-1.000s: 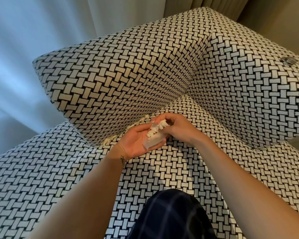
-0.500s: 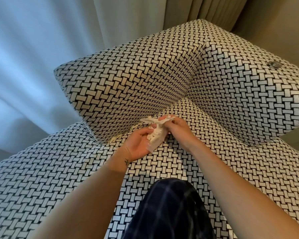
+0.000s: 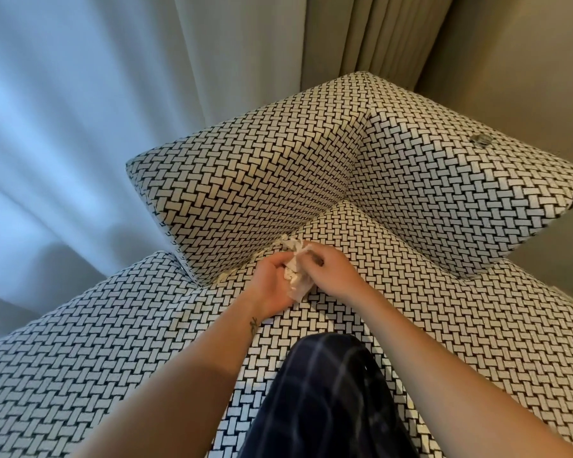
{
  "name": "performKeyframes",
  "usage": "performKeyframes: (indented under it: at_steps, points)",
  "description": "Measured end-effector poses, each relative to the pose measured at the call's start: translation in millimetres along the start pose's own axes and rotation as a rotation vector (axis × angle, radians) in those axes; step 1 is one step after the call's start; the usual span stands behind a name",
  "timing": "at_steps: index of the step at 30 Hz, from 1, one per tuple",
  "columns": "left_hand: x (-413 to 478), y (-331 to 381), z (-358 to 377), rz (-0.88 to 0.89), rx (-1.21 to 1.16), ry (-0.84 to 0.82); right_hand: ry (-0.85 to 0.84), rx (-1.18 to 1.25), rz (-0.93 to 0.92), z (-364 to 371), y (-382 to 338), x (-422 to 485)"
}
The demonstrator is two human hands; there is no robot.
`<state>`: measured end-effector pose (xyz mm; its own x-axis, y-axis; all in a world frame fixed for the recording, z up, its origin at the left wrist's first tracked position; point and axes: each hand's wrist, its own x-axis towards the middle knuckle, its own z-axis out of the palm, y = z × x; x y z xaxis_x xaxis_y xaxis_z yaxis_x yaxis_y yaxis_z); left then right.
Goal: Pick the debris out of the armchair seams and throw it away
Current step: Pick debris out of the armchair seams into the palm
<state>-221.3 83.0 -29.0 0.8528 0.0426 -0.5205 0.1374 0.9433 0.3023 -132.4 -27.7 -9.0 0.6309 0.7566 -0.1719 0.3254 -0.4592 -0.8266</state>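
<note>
The left hand (image 3: 272, 287), earlier cupped open, is now curling round the tissue (image 3: 297, 282) while the right hand (image 3: 333, 269) is pinching its top, bundling the gathered debris (image 3: 290, 275) against spilling; more crumbs (image 3: 224, 276) are lying in the seam (image 3: 242, 266) left of both.

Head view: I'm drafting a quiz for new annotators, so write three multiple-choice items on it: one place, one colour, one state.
1. Where is the white tissue? A on the floor; B between both hands, above the seat; C on the armrest top.
2. What colours is the armchair fabric? A plain red; B green stripes; C black and white weave.
3. What is the left hand doing? A gripping the tissue; B lying flat on the seat; C out of view.
Answers: B, the left hand and right hand close around it; C, the weave covers the chair; A, its fingers curl onto the paper.
</note>
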Motion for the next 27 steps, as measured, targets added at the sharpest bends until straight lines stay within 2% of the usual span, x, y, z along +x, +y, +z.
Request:
performKeyframes:
  at_steps: [2, 8, 16, 20, 23, 27]
  points:
    - [-2, -4, 17, 0.005, 0.026, -0.018, 0.037, -0.012, 0.027, -4, 0, -11]
    - [4, -22, 69, -0.001, 0.305, -0.015, 0.276, 0.256, 0.068, -39, -1, -54]
    - [0, -78, 147, -0.097, 0.574, -0.109, 0.561, 0.427, 0.093, -100, 22, -120]
    - [6, -130, 184, -0.148, 0.695, -0.188, 0.726, 0.459, 0.088, -128, 40, -168]
    - [17, -174, 200, -0.203, 0.688, -0.251, 0.866, 0.453, 0.146, -145, 64, -203]
    - [38, -248, 216, -0.294, 0.625, -0.273, 0.947, 0.564, 0.249, -171, 104, -257]
